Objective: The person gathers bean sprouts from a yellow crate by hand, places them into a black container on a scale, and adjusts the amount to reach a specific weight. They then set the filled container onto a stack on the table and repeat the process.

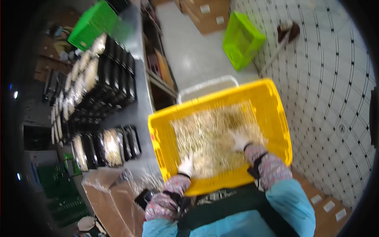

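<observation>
A yellow crate (278,114) stands before me, filled with a layer of pale, thin sprouts (209,138). My left hand (186,164), in a white glove, rests at the near left of the sprouts by the crate's wall, its fingers apart. Toward the right side of the crate, my right hand (239,141), also gloved in white, lies on the sprouts with its fingers spread. Both wrists wear dark bands over flowered sleeves.
Black trays of wrapped sprouts (112,148) are stacked on the metal table (144,83) at left. A green crate (92,25) stands behind them. A lime basket (241,41) is on the floor. Cardboard boxes (209,15) stand farther back; a person (61,39) is at upper left.
</observation>
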Demonstrator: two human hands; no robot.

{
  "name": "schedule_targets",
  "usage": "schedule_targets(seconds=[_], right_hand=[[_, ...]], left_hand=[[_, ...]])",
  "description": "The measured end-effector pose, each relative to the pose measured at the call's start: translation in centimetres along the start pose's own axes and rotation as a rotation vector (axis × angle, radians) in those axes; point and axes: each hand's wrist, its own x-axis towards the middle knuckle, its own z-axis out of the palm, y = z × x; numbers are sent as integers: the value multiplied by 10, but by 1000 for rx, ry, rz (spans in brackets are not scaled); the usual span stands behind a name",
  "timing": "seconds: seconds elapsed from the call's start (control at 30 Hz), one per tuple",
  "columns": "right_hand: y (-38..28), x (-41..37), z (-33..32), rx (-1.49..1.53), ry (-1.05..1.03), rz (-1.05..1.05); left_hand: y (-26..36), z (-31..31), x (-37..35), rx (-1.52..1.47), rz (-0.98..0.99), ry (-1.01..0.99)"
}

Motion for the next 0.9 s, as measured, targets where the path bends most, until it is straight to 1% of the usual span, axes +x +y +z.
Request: schedule_targets(seconds=[0.03, 0.07, 0.1, 0.13, 0.17, 0.2, 0.23, 0.27, 0.3, 0.37, 0.4, 0.43, 0.5, 0.53, 0.63, 0.67, 0.7, 0.77, 0.8, 0.87, 0.9], right_hand=[[-6, -2, -3, 159, 75, 50], [22, 21, 30, 199, 125, -38], [28, 22, 27, 166, 114, 17], [50, 36, 38, 210, 153, -68], [30, 16, 6, 321, 170, -40], [15, 3, -20, 294, 188, -36], [4, 3, -33, 287, 180, -79], [-11, 5, -42, 243, 136, -91], [-45, -6, -59, 201, 89, -101], [-109, -31, -81, 333, 112, -323], [-107, -9, -62, 210, 5, -410], [-100, 16, -34, 87, -102, -491], [-88, 31, 2, 40, -128, -499], [-86, 32, 8, 18, -146, -501], [-75, 21, 8, 264, -140, -540], [-79, 10, 2, 110, -183, -432], [-84, -4, 0, 46, -139, -414], [-88, -18, -2, -87, -54, -383], [-80, -16, 11, -133, 30, -411], [-69, -13, 18, -26, 66, -403], [-70, -16, 17, 32, 84, -400]], left_hand=[[3, -7, -1, -35, -12, -61], [-1, -11, -2, -175, 43, -32], [-13, 6, 4, -152, 24, -9], [-19, 12, 3, -175, 68, 45], [-7, -11, -13, -171, 161, 122], [1, -27, -25, -120, 196, 156], [15, -46, -36, -96, 278, 181], [21, -43, -33, -77, 355, 219], [27, -37, -31, -58, 430, 253], [49, -33, -29, 63, 463, 258], [53, -28, -24, 64, 467, 219], [56, -30, -27, 74, 453, 272], [57, -37, -38, 97, 428, 370], [51, -33, -32, 111, 415, 334], [51, -33, -17, 218, 372, 297], [48, -20, 4, 258, 392, 339], [58, -42, 5, 202, 379, 221], [63, -55, 23, 84, 365, 42], [62, -54, 34, 61, 379, 25], [60, -50, 49, 19, 406, -12], [62, -51, 49, -16, 375, -27]])
